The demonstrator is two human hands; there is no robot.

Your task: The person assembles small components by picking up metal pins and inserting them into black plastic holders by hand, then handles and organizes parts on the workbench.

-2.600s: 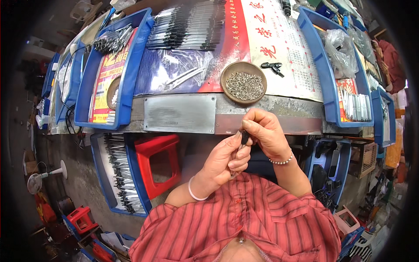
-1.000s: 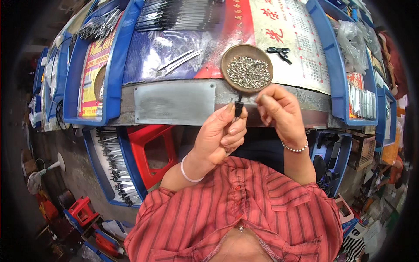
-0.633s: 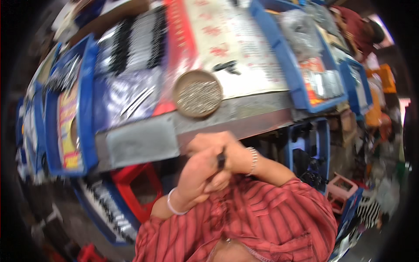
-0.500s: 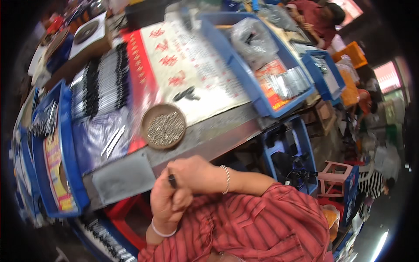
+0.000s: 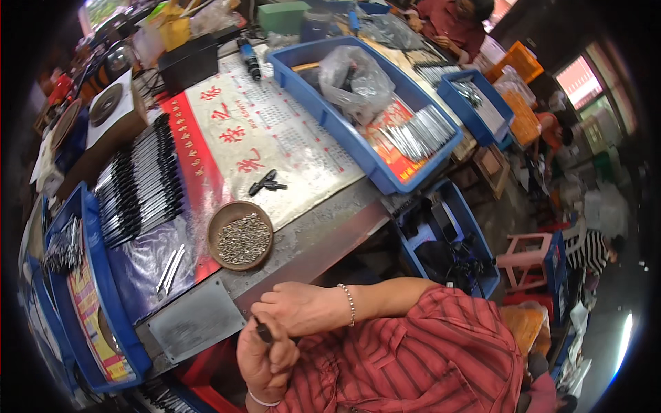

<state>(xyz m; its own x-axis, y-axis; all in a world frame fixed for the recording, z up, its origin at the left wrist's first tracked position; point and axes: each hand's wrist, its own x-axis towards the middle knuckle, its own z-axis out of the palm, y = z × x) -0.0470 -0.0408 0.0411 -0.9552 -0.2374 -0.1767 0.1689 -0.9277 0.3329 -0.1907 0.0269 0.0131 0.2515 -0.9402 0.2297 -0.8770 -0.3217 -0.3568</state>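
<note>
Just off the table's near edge, my left hand (image 5: pixel 265 358) is closed on a small black plastic piece (image 5: pixel 264 333), one end of which shows between thumb and fingers. My right hand (image 5: pixel 299 308), wearing a beaded bracelet, is bent against the left one with its fingers closed. Its fingertips are partly hidden, so what it grips cannot be made out. Beyond the hands stands a round brown bowl (image 5: pixel 212 237) of small metal parts (image 5: pixel 244 239). Several loose black pieces (image 5: pixel 267 183) lie behind it on the printed sheet (image 5: pixel 289 138).
Rows of black-and-silver pens (image 5: pixel 144 182) and a few silver tubes (image 5: pixel 171 268) lie left. Blue trays flank the table, one left (image 5: pixel 131 337), another right (image 5: pixel 385 175) holding metal tubes (image 5: pixel 423 131). A blue-black power screwdriver (image 5: pixel 249 60) lies far back. Another person (image 5: pixel 451 27) sits beyond.
The view has shifted, so the table and trays sit lower and further left in it. My hands stay together, with the black piece still in the left.
</note>
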